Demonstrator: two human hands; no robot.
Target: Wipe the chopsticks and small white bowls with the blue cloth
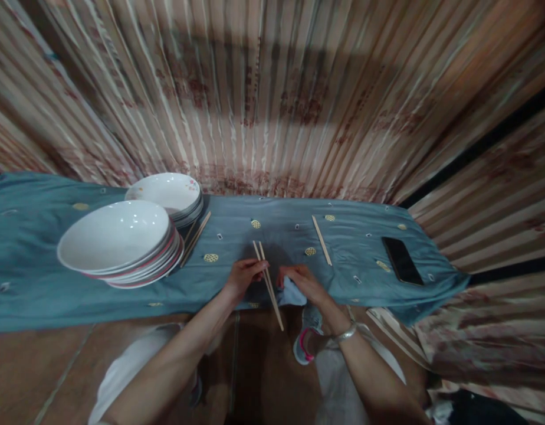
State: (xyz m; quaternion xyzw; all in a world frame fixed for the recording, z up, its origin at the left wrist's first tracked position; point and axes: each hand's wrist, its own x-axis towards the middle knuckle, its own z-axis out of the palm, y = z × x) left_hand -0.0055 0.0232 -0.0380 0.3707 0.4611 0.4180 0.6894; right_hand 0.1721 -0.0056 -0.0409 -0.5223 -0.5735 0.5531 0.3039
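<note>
My left hand [246, 276] pinches a pair of light wooden chopsticks [269, 284] near their upper part. They slant down past the table's front edge, tips spreading slightly. Just right of them, my right hand [301, 280] is closed around a pale blue cloth [292, 293], which hangs below the fingers. Hand and cloth are close to the chopsticks; whether they touch I cannot tell. Another light chopstick or pair [322, 240] lies on the table to the right. More chopsticks [196, 238] rest on the left, beside the stacked bowls.
A tall stack of white bowls [117, 236] stands on the left, with stacked white plates [166, 192] behind it. A black phone [401, 260] lies at the right end. The teal tablecloth [237, 209] covers a narrow table against a pleated curtain [272, 141].
</note>
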